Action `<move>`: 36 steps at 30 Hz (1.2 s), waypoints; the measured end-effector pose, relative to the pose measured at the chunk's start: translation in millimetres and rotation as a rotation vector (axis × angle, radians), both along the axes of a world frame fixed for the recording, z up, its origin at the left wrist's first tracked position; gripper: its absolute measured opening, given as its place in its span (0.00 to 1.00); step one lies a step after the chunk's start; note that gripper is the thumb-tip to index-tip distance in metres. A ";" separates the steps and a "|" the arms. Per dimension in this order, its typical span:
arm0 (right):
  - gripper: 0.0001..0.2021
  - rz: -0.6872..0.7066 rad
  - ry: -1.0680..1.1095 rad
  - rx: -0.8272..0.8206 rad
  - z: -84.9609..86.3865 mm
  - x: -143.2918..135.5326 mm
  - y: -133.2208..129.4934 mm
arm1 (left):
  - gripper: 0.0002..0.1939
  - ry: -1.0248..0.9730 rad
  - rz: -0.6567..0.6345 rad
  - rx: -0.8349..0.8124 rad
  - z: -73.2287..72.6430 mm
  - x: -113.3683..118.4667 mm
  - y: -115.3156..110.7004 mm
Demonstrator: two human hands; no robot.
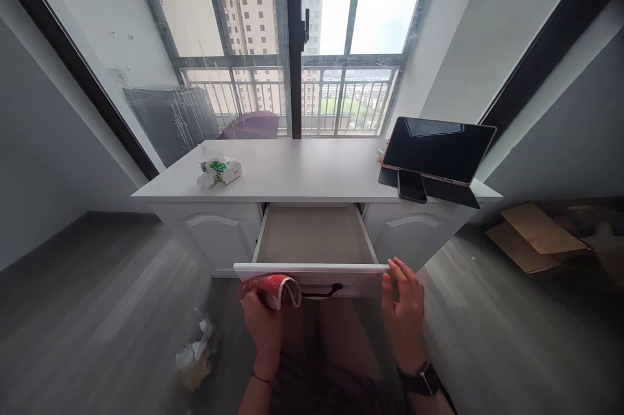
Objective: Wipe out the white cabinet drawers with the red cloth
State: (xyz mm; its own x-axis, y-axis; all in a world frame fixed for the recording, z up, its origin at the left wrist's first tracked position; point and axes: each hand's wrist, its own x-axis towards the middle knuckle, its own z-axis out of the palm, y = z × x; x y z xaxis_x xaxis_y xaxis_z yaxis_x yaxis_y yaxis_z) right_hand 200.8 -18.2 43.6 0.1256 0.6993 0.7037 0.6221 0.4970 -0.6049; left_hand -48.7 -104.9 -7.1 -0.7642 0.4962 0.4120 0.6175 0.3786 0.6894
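Observation:
A white drawer [316,233] is pulled out from the middle of a white cabinet, and no objects show inside it. My left hand [262,326] is closed on a folded red cloth [273,287] with a pale edge, held against the left part of the drawer's front. To the right of the cloth, a black handle [322,291] sits on that front. At the drawer's right front corner is my right hand [404,307], its fingers apart and fingertips touching the edge.
On the white cabinet top [302,171] lie a tissue pack [221,171] at left and a tablet [439,149] with a phone [412,185] at right. An open cardboard box [536,236] is on the floor at right, crumpled plastic [195,353] at lower left.

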 end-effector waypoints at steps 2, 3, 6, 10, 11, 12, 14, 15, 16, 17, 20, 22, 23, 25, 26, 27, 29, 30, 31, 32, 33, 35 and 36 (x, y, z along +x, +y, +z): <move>0.16 -0.010 0.012 0.038 -9.1 -15.8 -16.5 | 0.11 -0.014 -0.021 -0.012 -0.6 -0.3 -0.8; 0.17 0.031 0.014 0.038 -14.5 -24.6 -23.9 | 0.10 -0.026 -0.031 -0.018 -0.4 -0.6 -1.2; 0.17 0.282 -0.024 -0.088 -27.7 -51.1 -37.5 | 0.09 -0.067 -0.051 -0.023 2.0 -1.6 -2.0; 0.15 0.459 -0.127 -0.283 -29.1 -75.5 -36.4 | 0.10 -0.065 -0.065 -0.029 5.1 -3.2 -2.6; 0.14 0.480 -0.141 -0.291 -27.8 -78.7 -34.8 | 0.10 -0.070 -0.068 -0.035 4.9 -3.8 -2.9; 0.13 0.504 -0.147 -0.293 -26.6 -80.9 -33.3 | 0.10 -0.077 -0.073 -0.041 4.2 -4.4 -3.2; 0.11 0.552 -0.148 -0.301 -25.5 -82.7 -31.0 | 0.10 -0.092 -0.078 -0.035 2.2 -5.3 -3.7; 0.10 0.574 -0.150 -0.314 -25.8 -82.8 -30.2 | 0.10 -0.101 -0.079 -0.026 1.4 -5.5 -3.7; 0.10 0.589 -0.153 -0.335 -26.6 -82.6 -29.3 | 0.10 -0.114 -0.081 -0.018 1.1 -5.6 -3.6; 0.10 0.599 -0.155 -0.358 -27.9 -82.4 -28.4 | 0.11 -0.133 -0.083 -0.012 1.4 -5.7 -3.2; 0.10 0.613 -0.139 -0.410 -32.9 -83.4 -22.8 | 0.14 -0.262 -0.096 0.001 5.4 -7.0 -0.2; 0.09 0.612 -0.108 -0.425 -36.6 -86.8 -15.2 | 0.16 -0.438 -0.136 0.081 8.6 -9.6 3.1; 0.08 0.609 -0.092 -0.428 -38.5 -89.1 -9.9 | 0.16 -0.537 -0.156 0.153 9.8 -11.5 5.0; 0.07 0.592 -0.076 -0.432 -42.1 -94.5 3.1 | 0.17 -0.728 -0.155 0.321 11.3 -15.6 7.9; 0.06 0.581 -0.077 -0.433 -43.7 -97.2 10.5 | 0.17 -0.825 -0.132 0.399 11.9 -17.5 8.4; 0.06 0.572 -0.085 -0.434 -45.0 -99.8 18.3 | 0.17 -0.929 -0.101 0.465 12.6 -19.2 8.0; 0.06 0.561 -0.107 -0.439 -46.7 -104.5 34.1 | 0.15 -1.177 -0.050 0.573 15.1 -21.6 3.5; 0.06 0.561 -0.121 -0.441 -47.1 -106.6 41.8 | 0.12 -1.309 -0.037 0.618 16.8 -22.4 -0.7; 0.06 0.558 -0.135 -0.444 -47.1 -108.6 49.3 | 0.11 -1.429 -0.028 0.655 18.6 -22.9 -6.0; 0.07 0.551 -0.149 -0.444 -46.8 -110.5 56.6 | 0.09 -1.533 -0.011 0.678 20.1 -23.3 -12.3; 0.07 0.542 -0.161 -0.442 -46.3 -112.4 63.6 | 0.08 -1.619 0.005 0.688 20.9 -23.5 -19.4; 0.07 0.525 -0.180 -0.436 -44.7 -116.6 77.7 | 0.07 -1.711 0.018 0.682 19.5 -23.5 -34.6; 0.07 0.517 -0.189 -0.436 -43.7 -119.0 84.9 | 0.06 -1.715 0.021 0.667 17.0 -23.1 -42.4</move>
